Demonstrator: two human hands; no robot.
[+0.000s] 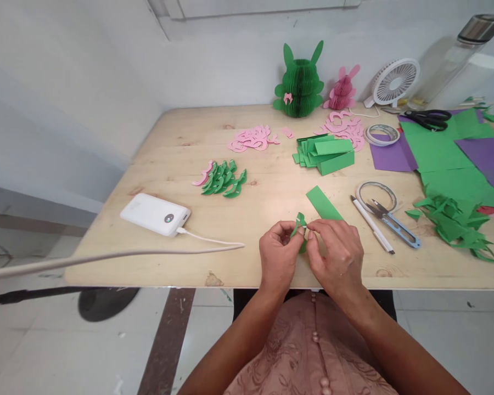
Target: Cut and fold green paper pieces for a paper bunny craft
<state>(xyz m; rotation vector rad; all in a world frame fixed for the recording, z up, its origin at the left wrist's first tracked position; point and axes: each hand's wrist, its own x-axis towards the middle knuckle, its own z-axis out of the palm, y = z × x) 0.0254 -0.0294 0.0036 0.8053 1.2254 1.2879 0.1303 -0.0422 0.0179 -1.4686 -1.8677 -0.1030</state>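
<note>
Near the front edge of the table, my left hand (pixel 276 255) pinches a small curved green paper cutout (pixel 300 218) with white bits on it. My right hand (pixel 338 253) is closed in a pinch at the cutout's right side, and a tiny white strip (pixel 305 226), perhaps tape, shows at its fingertips. The lower part of the cutout is partly hidden behind my fingers. Just beyond my right hand lies a flat green paper strip (pixel 323 203). Similar green cutouts (pixel 222 178) with white bits lie overlapped to the left, beside a few pink ones (pixel 203 174).
White pen (pixel 371 225), blue-handled snips (pixel 397 226) and a tape roll (pixel 376 189) lie right of my hands, near green scraps (pixel 456 219). Folded green strips (pixel 325 153) and pink cutouts (pixel 253 138) lie farther back. A power bank (pixel 154 214) with its cable sits left.
</note>
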